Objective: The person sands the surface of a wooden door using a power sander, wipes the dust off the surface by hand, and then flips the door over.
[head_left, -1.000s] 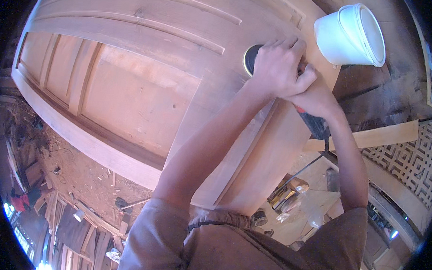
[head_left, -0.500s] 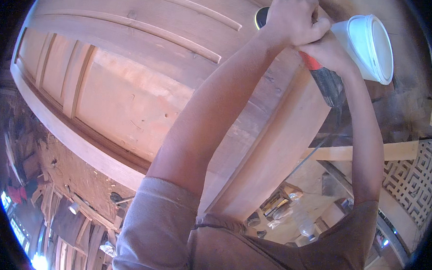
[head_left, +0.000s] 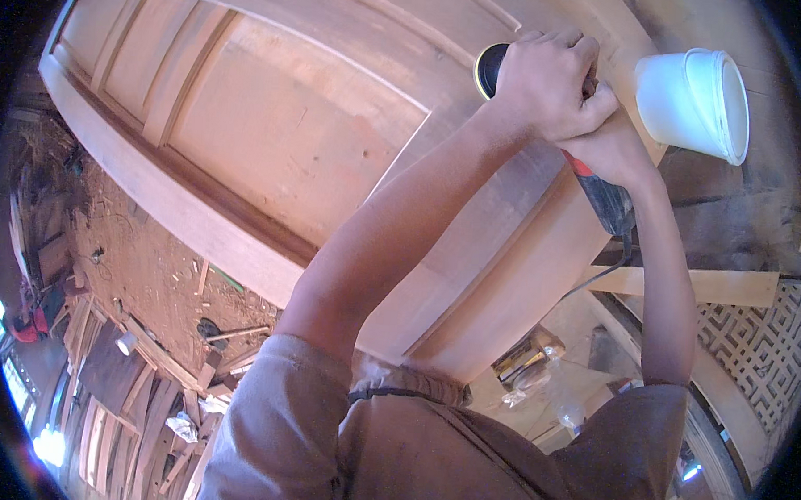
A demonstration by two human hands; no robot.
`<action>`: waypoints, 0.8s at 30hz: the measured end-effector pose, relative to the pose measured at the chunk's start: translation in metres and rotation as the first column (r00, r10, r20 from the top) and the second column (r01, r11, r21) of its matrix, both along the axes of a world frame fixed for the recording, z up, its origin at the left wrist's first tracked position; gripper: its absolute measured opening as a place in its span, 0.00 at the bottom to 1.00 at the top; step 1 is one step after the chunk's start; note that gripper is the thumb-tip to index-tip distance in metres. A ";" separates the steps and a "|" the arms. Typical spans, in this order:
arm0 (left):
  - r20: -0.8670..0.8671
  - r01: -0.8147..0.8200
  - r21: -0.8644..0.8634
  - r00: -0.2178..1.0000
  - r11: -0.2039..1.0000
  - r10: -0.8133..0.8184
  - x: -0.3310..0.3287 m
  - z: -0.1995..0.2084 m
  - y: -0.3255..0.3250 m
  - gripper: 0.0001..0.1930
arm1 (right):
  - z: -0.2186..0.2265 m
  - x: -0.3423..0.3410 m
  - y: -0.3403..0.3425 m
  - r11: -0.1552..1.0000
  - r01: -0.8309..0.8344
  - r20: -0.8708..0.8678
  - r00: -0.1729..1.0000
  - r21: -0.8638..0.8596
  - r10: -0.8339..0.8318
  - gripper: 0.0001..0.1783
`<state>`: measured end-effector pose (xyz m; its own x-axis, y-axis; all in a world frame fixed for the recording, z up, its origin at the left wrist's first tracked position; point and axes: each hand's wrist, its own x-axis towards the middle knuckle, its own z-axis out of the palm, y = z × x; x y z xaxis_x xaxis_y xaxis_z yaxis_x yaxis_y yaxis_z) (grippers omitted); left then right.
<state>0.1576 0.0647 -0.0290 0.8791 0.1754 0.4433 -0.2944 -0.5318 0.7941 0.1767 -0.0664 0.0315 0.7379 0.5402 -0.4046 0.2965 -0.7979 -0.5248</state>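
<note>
A red-and-black corded sander (head_left: 610,204) is held low over a pale wooden panelled door (head_left: 290,120). My left hand (head_left: 551,87) is closed over its front end, beside the round black head (head_left: 490,71) with a yellowish rim. Just behind it, my right hand (head_left: 609,143) wraps the tool's body, its fingers mostly hidden. The dark cord (head_left: 628,251) runs down from the back end past the door's edge. Contact between the head's underside and the wood cannot be seen.
A white lidded bucket (head_left: 688,102) stands beyond my right hand. A cut-out lattice panel (head_left: 763,337) lies at the right, near a wooden strip (head_left: 685,286). Scrap wood (head_left: 134,417) and shavings cover the floor at left. A clear plastic bottle (head_left: 568,409) is below the door.
Both hands and the sander have come nearer to me across the door, and a gap now shows between my right hand and the bucket. The whole view has also turned slightly.
</note>
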 end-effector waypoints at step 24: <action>-0.059 -0.101 0.011 0.993 0.995 0.102 -0.262 0.013 0.058 0.15 | 0.013 -0.237 0.063 0.989 -0.142 -0.010 0.990 0.036 0.143 0.34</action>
<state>-0.1048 0.1227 -0.0164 0.8816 0.2618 0.3926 -0.1909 -0.5629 0.8041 -0.0605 -0.0035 0.0441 0.6473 0.6538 -0.3919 0.3993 -0.7288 -0.5563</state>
